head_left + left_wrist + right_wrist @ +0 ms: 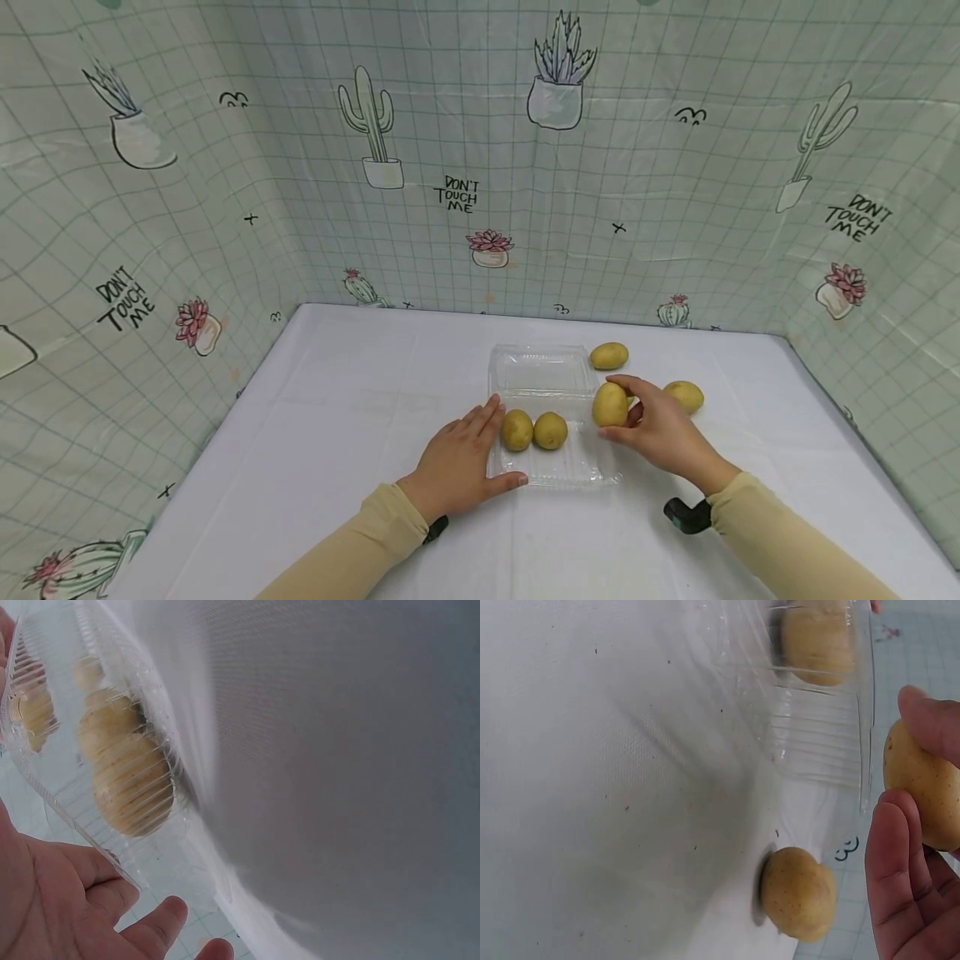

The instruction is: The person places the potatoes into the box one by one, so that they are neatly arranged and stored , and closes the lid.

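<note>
A clear plastic clamshell container (570,475) lies with its lid (540,367) folded back. Two potatoes, one at the left (517,430) and one beside it (551,431), sit in its base. My left hand (461,458) rests along the container's left side, fingers extended and thumb at the front corner; in the left wrist view its fingers (112,892) lie by the clear wall. Thumb and fingers of my right hand (663,425) pinch another potato (611,405) above the base's right edge. The right wrist view shows that potato (922,780) between thumb and fingers.
Beyond the container's lid, to the right, lies a loose potato (609,356). Another loose potato (686,397) is partly hidden behind my right hand. A white cloth (360,375) covers the table, and a patterned curtain (435,250) stands around its back and sides.
</note>
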Available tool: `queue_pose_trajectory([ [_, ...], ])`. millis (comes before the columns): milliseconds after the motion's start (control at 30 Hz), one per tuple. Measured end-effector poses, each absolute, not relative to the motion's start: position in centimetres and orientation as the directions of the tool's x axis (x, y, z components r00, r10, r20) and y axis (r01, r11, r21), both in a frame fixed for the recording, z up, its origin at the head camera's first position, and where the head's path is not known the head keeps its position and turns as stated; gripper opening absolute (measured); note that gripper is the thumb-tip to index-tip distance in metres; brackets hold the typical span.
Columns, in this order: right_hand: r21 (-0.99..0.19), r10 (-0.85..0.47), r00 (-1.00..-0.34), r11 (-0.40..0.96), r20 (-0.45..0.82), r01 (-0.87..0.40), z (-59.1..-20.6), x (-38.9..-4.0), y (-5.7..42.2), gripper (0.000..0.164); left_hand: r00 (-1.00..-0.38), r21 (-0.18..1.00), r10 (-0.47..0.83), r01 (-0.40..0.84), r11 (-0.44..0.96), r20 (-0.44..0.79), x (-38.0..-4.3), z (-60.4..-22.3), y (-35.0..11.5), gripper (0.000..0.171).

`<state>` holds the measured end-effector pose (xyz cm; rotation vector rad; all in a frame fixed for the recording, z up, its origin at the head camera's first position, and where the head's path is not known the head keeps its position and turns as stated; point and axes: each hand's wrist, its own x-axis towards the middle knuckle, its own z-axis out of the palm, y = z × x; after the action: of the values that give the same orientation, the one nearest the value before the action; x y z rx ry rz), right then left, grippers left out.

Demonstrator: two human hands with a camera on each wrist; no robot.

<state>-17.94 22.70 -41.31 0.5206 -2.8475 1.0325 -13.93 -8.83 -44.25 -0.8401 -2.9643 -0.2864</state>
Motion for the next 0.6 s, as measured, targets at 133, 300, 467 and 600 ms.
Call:
queue_pose_trajectory([
  [133,-0.608,-0.305,-0.935,0.713,0.18,-0.349,-41.53,-17.97,22.4,0.076,-0.855,0.159,0.513,0.519,0.84,0.081,-13.88,-44.18,-8.83,0.098],
  [300,-0.607,-0.316,-0.931,0.71,0.18,-0.358,-41.77,-17.95,22.13,0.076,-0.856,0.148,0.51,0.516,0.844,0.081,-13.85,-44.09,-8.81,0.098],
  [467,-0.606,-0.34,-0.92,0.695,0.196,-0.386,-41.99,-18.05,21.98,0.074,-0.854,0.149,0.513,0.52,0.841,0.081,-13.84,-44.05,-8.78,0.098],
  [600,-0.595,-0.354,-0.912,0.695,0.206,-0.404,-42.07,-18.11,21.86,0.074,-0.853,0.146,0.517,0.523,0.84,0.08,-13.85,-44.08,-8.79,0.098],
])
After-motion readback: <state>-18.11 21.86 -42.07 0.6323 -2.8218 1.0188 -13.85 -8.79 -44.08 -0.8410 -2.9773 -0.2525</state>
